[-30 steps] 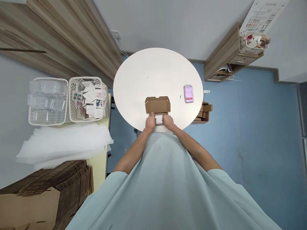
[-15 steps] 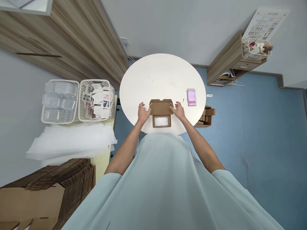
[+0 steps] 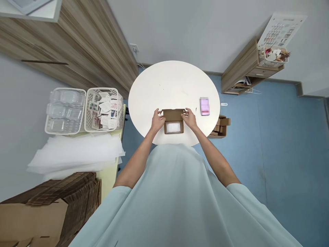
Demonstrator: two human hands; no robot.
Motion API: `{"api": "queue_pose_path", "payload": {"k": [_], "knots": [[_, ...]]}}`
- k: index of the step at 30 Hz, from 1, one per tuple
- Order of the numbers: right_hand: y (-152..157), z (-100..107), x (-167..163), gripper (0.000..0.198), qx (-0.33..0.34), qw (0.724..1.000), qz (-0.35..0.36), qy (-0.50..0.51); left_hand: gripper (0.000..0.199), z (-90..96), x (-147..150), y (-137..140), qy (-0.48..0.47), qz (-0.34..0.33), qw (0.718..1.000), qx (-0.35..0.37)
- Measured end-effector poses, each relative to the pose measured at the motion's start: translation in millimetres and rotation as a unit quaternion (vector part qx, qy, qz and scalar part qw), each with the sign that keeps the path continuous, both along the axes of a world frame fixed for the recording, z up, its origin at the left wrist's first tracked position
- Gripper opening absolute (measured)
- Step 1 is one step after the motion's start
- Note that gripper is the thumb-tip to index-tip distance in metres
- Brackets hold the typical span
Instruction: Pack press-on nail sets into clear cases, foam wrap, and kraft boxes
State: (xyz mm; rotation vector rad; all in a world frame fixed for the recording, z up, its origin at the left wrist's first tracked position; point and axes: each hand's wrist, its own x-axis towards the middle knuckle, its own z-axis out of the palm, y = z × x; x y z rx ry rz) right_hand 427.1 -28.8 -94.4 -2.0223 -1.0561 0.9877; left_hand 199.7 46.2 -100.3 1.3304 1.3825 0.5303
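A small brown cardboard box (image 3: 174, 132) sits near the front edge of the round white table (image 3: 172, 79). Its lid (image 3: 174, 115) stands raised at the back, hinged to the box. White wrapped contents (image 3: 173, 127) show inside; what the wrap covers cannot be made out. My left hand (image 3: 158, 120) grips the lid's left side, thumb toward its inner face and fingers behind. On the right side of the lid, my right hand (image 3: 189, 119) has a matching grip at the side flap.
A pink-purple, blurred-out item (image 3: 205, 106) lies on the table's right. Baskets of clear plastic trays (image 3: 65, 109) and small packets (image 3: 104, 109), white sheets (image 3: 77, 152) and flattened cardboard (image 3: 74, 193) stand at left. An open carton (image 3: 219, 126) is below the table's right edge.
Both hands have closed in on the lid's sides. The lid has tipped up toward me from a flatter, more laid-back position, and its side flaps have turned inward.
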Motion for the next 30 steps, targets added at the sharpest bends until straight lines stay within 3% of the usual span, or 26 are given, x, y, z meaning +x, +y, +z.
{"api": "queue_pose_path", "payload": {"k": [4,10,15,20,24,30], "knots": [[-14,0,-4,0.054,0.013,1.000,0.026,-0.006,0.087,-6.4,0,-14,-0.018,0.001,1.000,0.006],[-55,-6,-14,0.054,0.020,0.997,0.061,-0.042,0.081,-20.7,-10,-59,-0.020,0.007,0.999,0.030],[-90,-15,-20,0.061,-0.003,0.991,0.118,-0.057,0.081,-28.6,-22,-92,0.022,-0.040,0.998,0.049],[-115,-15,-21,0.072,-0.009,0.980,0.167,-0.107,0.082,-22.6,-40,-114,0.102,-0.116,0.984,0.083],[-130,-10,-19,0.072,-0.003,0.972,0.181,-0.150,0.074,-12.6,-52,-127,0.137,-0.134,0.973,0.126],[-137,8,-22,0.046,-0.118,0.960,0.190,-0.169,0.046,-9.7,-56,-137,0.149,-0.143,0.970,0.131]]}}
